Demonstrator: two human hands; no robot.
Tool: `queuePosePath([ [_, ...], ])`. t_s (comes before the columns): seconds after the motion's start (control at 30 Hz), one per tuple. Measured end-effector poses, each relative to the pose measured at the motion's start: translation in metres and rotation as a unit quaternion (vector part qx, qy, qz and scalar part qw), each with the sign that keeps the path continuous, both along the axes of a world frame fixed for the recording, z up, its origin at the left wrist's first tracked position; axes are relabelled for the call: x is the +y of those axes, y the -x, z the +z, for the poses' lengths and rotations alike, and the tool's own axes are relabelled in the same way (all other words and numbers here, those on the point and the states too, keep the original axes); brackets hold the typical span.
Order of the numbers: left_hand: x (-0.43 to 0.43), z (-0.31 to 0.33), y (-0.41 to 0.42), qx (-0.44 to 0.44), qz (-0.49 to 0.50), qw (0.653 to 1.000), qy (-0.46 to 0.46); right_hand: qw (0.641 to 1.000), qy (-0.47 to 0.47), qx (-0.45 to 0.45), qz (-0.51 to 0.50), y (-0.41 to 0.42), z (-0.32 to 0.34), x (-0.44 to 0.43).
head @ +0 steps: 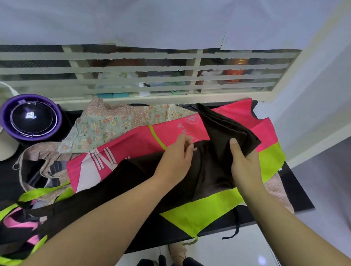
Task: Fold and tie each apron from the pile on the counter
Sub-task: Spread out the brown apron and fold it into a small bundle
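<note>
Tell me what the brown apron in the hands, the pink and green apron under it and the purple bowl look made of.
Brown apron: soft matte woven cloth, likely cotton; it folds in limp layers. Pink and green apron: smoother, slightly shiny fabric, perhaps polyester; crisp flat panels with print. Purple bowl: seemingly plastic, glossy rim.

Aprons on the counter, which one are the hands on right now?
The plain dark brown apron: the left hand and the right hand grip it. The pink and lime apron lies under it; the floral apron lies behind, untouched.

Black counter (296, 186) under a louvred window (133, 69); white tiled floor (235, 256).
</note>
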State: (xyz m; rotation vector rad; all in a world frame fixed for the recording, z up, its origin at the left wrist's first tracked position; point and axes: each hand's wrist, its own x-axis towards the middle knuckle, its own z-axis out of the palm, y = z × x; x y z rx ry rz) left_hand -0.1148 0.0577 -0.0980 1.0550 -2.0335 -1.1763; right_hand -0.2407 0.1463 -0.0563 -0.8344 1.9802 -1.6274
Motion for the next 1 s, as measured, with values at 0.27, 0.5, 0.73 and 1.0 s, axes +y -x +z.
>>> queuePosePath([
  [0.27, -0.002, -0.015, 0.021, -0.196, -0.087, 0.976, 0.028, 0.999, -0.006, 0.026, 0.041, -0.003, -0.001, 0.007],
  [0.5, -0.021, 0.007, 0.020, 0.017, 0.046, 0.998, -0.048, 0.998, 0.013, 0.034, 0.055, -0.005, -0.003, 0.007],
  [0.73, -0.038, 0.041, 0.029, 0.267, 0.124, 0.883, -0.365, 0.998, 0.013, 0.027, 0.046, -0.004, 0.000, 0.005],
  [1.0, -0.051, 0.056, 0.030, 0.133, -0.029, 0.990, 0.044, 0.999, 0.031, 0.013, -0.018, 0.001, 0.002, 0.004],
])
